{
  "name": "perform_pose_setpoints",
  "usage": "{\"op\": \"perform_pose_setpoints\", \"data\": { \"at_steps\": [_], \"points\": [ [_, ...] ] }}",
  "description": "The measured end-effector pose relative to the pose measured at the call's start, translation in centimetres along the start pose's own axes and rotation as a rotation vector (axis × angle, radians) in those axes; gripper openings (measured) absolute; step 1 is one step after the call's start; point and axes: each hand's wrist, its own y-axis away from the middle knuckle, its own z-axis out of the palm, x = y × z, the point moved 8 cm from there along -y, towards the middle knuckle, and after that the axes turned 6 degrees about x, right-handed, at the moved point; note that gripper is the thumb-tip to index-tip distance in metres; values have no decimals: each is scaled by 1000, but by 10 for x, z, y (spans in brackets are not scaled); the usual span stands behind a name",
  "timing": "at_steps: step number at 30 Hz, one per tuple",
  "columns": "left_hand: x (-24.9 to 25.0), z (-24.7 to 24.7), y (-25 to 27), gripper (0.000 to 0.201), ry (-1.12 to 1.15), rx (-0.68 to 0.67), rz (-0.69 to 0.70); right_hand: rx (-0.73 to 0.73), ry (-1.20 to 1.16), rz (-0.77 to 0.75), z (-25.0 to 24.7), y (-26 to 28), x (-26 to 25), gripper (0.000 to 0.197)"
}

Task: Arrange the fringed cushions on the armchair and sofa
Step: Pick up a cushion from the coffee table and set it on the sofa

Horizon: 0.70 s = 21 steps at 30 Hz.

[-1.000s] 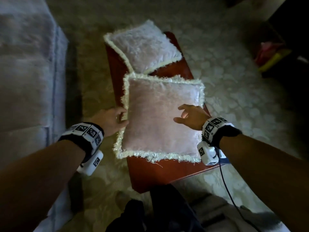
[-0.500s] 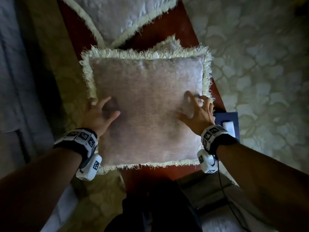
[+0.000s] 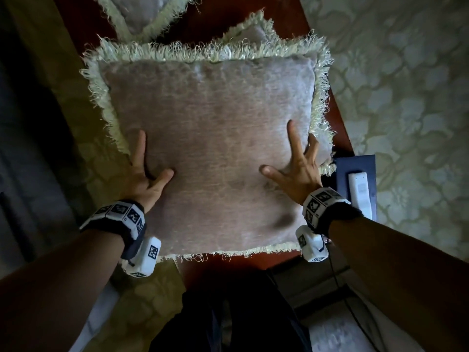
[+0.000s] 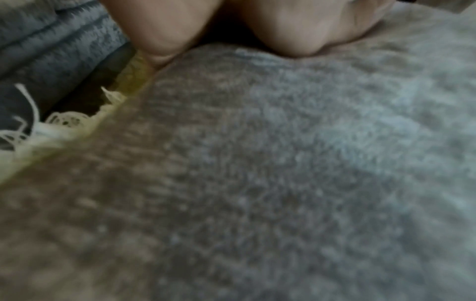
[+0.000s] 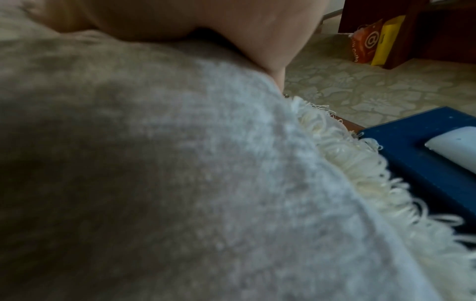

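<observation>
A dusty-pink fringed cushion (image 3: 210, 148) with a cream fringe fills the middle of the head view, and both hands hold it by its near sides. My left hand (image 3: 144, 179) has thumb and forefinger spread on its face; the other fingers are hidden past the left edge. My right hand (image 3: 297, 168) grips the right side the same way. Up close, the pile of the cushion (image 4: 257, 183) fills the left wrist view and the cushion (image 5: 154, 163) fills most of the right wrist view. A second cushion's corner (image 3: 253, 34) pokes out behind it. A third cushion (image 3: 144, 16) lies further back.
The cushions lie on a red wooden table (image 3: 338, 118). A blue tray (image 3: 355, 163) with a white remote (image 3: 360, 191) sits at its right edge. The grey sofa (image 3: 15, 174) runs along the left. Patterned carpet (image 3: 406, 97) surrounds the table. Orange and yellow bags (image 5: 365, 44) stand by dark furniture.
Both hands went from reaching for the cushion's sides to holding it. The cushion now looks larger and nearer, and its far edge covers most of the one beneath.
</observation>
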Motion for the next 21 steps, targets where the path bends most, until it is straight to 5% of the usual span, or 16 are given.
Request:
{"op": "perform_pose_setpoints", "data": {
  "at_steps": [10, 21],
  "points": [
    [-21, -74, 42, 100, 271, 79, 110, 115, -7, -194, -19, 61, -89, 108],
    [-168, -348, 201, 105, 333, 446, 12, 15, 29, -532, 76, 224, -349, 99]
  ]
}}
